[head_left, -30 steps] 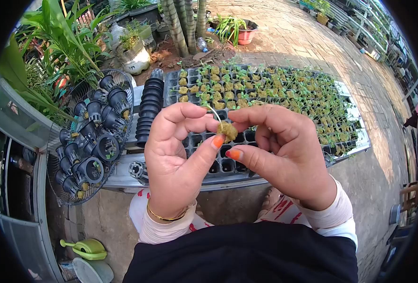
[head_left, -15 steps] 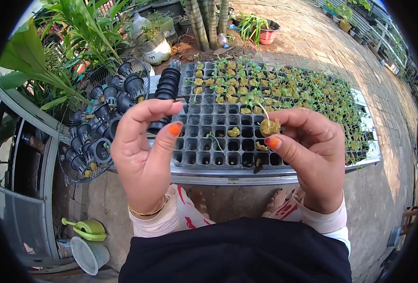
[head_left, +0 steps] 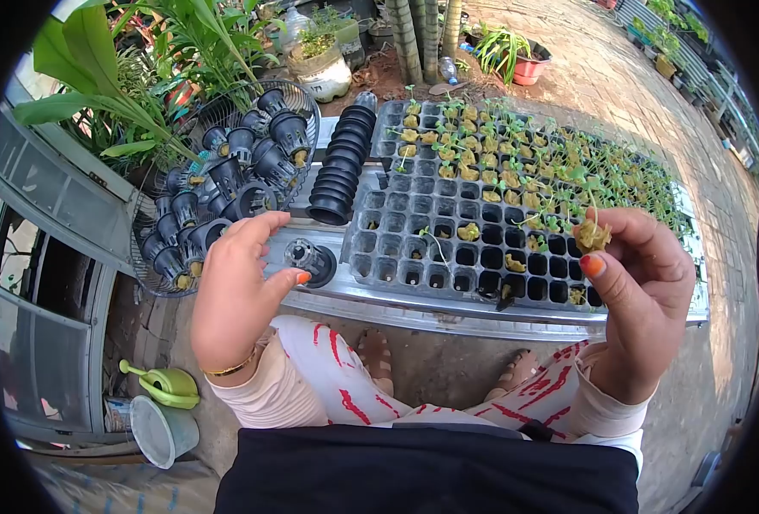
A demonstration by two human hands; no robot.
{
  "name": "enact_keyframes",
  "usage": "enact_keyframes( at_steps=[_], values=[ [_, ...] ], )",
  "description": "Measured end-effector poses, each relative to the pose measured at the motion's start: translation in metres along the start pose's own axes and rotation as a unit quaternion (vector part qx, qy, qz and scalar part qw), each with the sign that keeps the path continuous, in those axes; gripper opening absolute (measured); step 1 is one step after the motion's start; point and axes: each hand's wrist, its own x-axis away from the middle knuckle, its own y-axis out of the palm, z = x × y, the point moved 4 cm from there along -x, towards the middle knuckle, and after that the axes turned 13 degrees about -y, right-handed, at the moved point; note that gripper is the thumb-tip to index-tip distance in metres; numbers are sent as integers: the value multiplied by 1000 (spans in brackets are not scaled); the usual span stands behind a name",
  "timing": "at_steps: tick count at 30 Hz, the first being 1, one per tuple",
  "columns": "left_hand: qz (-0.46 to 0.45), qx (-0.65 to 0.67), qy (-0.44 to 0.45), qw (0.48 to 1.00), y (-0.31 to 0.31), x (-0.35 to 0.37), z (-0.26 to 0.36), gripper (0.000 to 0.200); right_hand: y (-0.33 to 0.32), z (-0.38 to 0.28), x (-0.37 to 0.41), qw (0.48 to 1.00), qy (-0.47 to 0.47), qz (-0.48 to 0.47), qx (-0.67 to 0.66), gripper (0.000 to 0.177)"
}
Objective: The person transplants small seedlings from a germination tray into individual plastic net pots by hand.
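I saw the seedling tray (head_left: pixel 392 202) spread beneath and beyond the fingers of the right hand (head_left: pixel 642 300). The left hand (head_left: pixel 238 295) had its fingers apart beside a black net cup (head_left: pixel 314 259); the right's fingers pinched a sprouted plug (head_left: pixel 593 236).

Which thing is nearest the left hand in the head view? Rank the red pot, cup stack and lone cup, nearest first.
1. Lone cup: right by the left hand; whether they touch is unclear.
2. Cup stack: farther forward, beside the left edge of the tray.
3. Red pot: farthest, beyond the tray, near the view's top.
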Motion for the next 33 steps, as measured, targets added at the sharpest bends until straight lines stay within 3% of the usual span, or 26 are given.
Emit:
enact_keyframes(
  at_steps=[3, 6, 11, 13, 15, 17, 21, 24, 29, 33],
  values=[
    [-24, -36, 23, 999, 15, -9, -13, 52, 3, 2, 0, 1000, 13, -21, -13, 26],
    [-86, -31, -28, 995, 26, -16, -20, 44, 4, 1, 0, 999, 9, -32, -4, 25],
    [-39, 47, -49, 997, 7, -2, -3, 35, 2, 0, 2, 998, -20, -65, 5, 24],
    [24, 272, 103, 956, -3, 7, 14, 39, -1, 1, 2, 997, -18, -72, -1, 25],
    [-26, 346, 141, 927, 5, 9, 29, 44, 0, -1, 1, 993, -44, -104, 21, 26],
    [-98, 438, 227, 864, 23, 9, 47, 46, 0, -2, 1, 993, -38, -104, 26, 28],
    [-6, 306, 269, 913, 45, 11, 77, 46, -2, -2, 3, 992, -39, -112, 28, 28],
    [16, 246, 315, 917, 50, 15, 95, 47, -4, 0, 4, 995, 4, -98, 15, 26],
    [16, 252, 297, 921, 58, 16, 106, 42, -5, -1, 5, 982, -61, -167, 63, 23],
    [65, 186, 305, 932, 59, 15, 109, 44, -6, -6, 4, 972, -57, -206, 95, 22]
  ],
)
